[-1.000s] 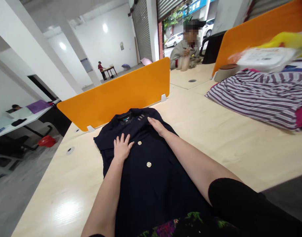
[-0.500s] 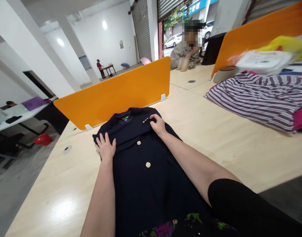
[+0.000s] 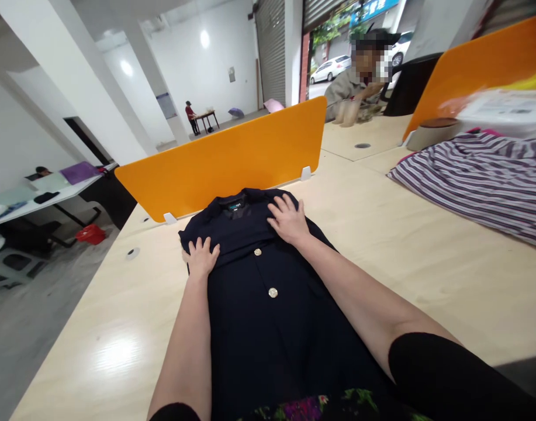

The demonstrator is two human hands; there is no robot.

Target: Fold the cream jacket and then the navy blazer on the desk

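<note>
A dark navy jacket (image 3: 254, 316) lies front up on the pale wooden table, its collar toward the orange divider. Two gold buttons show down its middle, and a label sits inside the neck. One sleeve is folded across the chest. My left hand (image 3: 201, 255) rests flat with fingers spread on the fold at the jacket's left side. On the upper right of the chest lies my right hand (image 3: 289, 219), fingers spread over the sleeve end, whose small cuff buttons are now covered.
An orange divider (image 3: 224, 158) stands just behind the collar. To the right lie a striped garment (image 3: 482, 175), a roll of tape (image 3: 434, 134) and a white plastic package (image 3: 500, 111). A person (image 3: 351, 88) sits across the table. A red bucket (image 3: 91, 234) stands on the floor at left.
My right hand has let go of the sleeve cuff and now lies flat, fingers spread, on the folded sleeve. My left hand stays in place on the jacket. The view has turned slightly left.
</note>
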